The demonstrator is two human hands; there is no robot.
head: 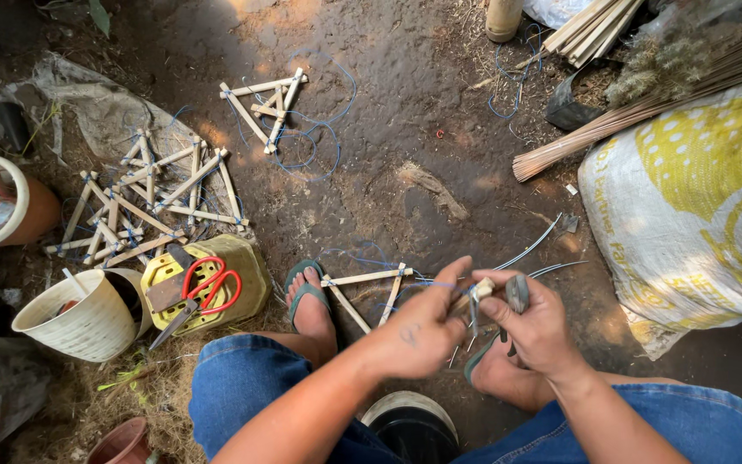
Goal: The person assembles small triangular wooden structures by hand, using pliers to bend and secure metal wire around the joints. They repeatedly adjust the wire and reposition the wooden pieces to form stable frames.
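Note:
My left hand (418, 331) pinches the corner of a small triangular frame of bamboo sticks (369, 292) that reaches left over the dirt ground beside my left foot. My right hand (536, 325) grips a dark-handled tool (517, 294), its metal tip at the same corner where thin wire is wound. Blue wire trails from the frame. Both hands meet above my knees. Whether the tool is pliers or a cutter I cannot tell.
A pile of finished stick frames (148, 202) lies at left, one more frame (266, 107) with blue wire further back. Red-handled scissors (206, 288) rest on a yellow block. White buckets (88, 320) stand left. A printed sack (689, 206) and a broom bundle (646, 107) fill the right.

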